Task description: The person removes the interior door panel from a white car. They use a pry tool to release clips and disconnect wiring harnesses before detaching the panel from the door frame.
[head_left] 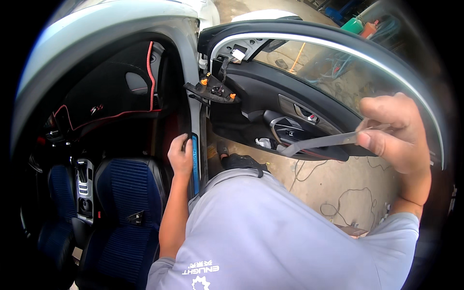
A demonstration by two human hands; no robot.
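My right hand (398, 133) is closed round one end of a long, flat grey metal pry bar (321, 142). Its curved, wider tip reaches down to the lower edge of the open car door's inner panel (333, 111), by the door pocket. My left hand (181, 157) is curled into a fist beside the door sill, with a small dark bit showing at the fingers that I cannot make out. At the door's front corner, a black triangular trim piece (217, 90) with orange clips hangs by a cable, away from its mount.
Blue and black car seats (130, 193) are on the left, below a dark dashboard (106, 92) with red edging. The door window (319, 67) rises on the right. A black cable (350, 191) lies looped on the concrete floor. White crumpled material (263, 142) sits in the door pocket.
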